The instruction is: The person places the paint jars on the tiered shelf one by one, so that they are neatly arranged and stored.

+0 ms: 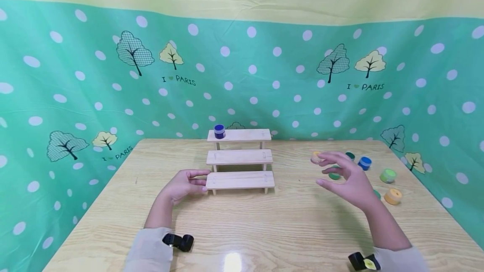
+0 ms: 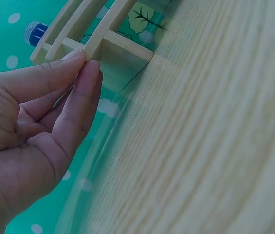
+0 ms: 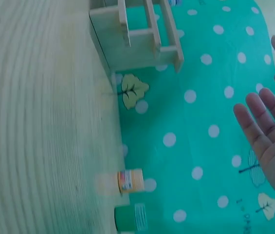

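A three-step wooden display stand [image 1: 240, 179] stands near the middle of the table. At its left end, my left hand [image 1: 183, 186] pinches the edge of the lowest step between thumb and fingers, as the left wrist view shows close up. One dark blue paint jar [image 1: 219, 132] sits on the left of the top step. My right hand [image 1: 349, 181] hovers over the jars on the right, fingers spread and holding nothing. Closest to its fingertips in the head view is a peach-orange jar [image 1: 315, 158]; a green jar [image 1: 334, 174] is partly behind the fingers.
Around the right hand stand a dark green jar [image 1: 350, 155], a blue jar [image 1: 364, 163], a light green jar [image 1: 388, 176] and an orange jar [image 1: 393, 196]. Another green jar [image 1: 377, 194] is mostly hidden by the hand. A polka-dot curtain [image 1: 249, 83] hangs behind the table.
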Action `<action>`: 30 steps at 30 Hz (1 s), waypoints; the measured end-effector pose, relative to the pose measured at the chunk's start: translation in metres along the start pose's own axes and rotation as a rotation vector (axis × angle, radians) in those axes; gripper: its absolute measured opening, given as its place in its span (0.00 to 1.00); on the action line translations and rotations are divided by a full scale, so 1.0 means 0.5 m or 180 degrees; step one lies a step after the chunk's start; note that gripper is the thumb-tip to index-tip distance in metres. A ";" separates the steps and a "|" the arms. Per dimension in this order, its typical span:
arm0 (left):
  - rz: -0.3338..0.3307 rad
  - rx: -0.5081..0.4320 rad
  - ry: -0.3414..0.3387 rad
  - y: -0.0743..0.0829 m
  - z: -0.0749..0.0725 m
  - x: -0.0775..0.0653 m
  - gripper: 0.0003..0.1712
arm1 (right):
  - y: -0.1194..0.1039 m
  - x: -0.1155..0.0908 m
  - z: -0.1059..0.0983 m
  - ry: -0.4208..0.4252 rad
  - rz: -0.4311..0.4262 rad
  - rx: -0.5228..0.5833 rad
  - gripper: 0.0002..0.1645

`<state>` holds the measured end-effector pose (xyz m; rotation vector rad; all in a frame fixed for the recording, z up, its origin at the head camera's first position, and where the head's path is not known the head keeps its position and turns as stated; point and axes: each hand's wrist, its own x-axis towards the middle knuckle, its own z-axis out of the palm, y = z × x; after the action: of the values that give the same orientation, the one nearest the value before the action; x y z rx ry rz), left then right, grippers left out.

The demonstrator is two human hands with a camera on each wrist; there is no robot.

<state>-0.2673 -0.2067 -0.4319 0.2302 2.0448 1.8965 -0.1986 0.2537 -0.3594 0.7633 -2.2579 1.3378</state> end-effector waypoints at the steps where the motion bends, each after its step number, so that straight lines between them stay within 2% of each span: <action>1: -0.0007 -0.0008 0.0011 0.000 0.000 0.000 0.35 | 0.001 -0.003 -0.007 -0.0016 0.0035 -0.0013 0.39; 19: 0.0057 0.0128 -0.0018 -0.006 -0.002 0.002 0.35 | 0.040 -0.047 -0.104 -0.0196 0.0366 -0.0134 0.40; 30: 0.0040 -0.0005 -0.0051 -0.005 -0.003 0.001 0.37 | 0.068 -0.076 -0.156 -0.0398 0.0881 -0.0406 0.33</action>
<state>-0.2680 -0.2083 -0.4341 0.2578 2.0360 1.8975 -0.1859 0.3456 -0.3687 0.5177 -2.5959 1.2771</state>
